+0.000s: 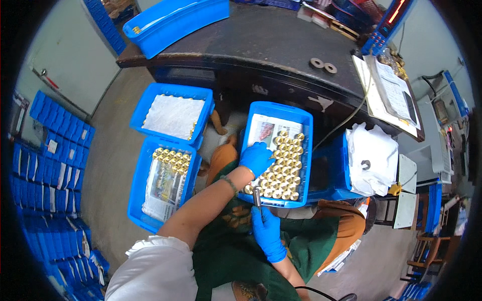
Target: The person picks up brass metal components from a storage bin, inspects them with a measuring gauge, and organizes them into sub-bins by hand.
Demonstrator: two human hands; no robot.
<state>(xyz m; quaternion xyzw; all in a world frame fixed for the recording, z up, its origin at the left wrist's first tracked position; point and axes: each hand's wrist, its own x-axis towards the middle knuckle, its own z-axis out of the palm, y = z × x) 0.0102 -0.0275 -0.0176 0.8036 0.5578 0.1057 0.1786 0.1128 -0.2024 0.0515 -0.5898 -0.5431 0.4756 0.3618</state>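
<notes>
In front of me a blue plastic bin [307,150] holds rows of small round brass parts [285,170] on a printed paper sheet [257,123]. My left hand [257,158], in a blue glove, reaches over the bin's left side. Its fingers are curled together at a brass part beside the rows. My right hand [267,233], also gloved in blue, is closed around a slim silver rod-shaped tool [257,197]. The tool's upper end points up over the bin's near edge, close to the nearest brass parts. The fingertips of both hands are partly hidden.
To the left stand two blue bins [138,188] [170,90] with brass parts and paper. A dark workbench [251,37] runs ahead, bearing a long blue bin [175,22], two grey rings [330,67] and papers [386,95]. White cloth or paper [371,160] fills a bin at right. A black cable [316,291] lies near my right forearm.
</notes>
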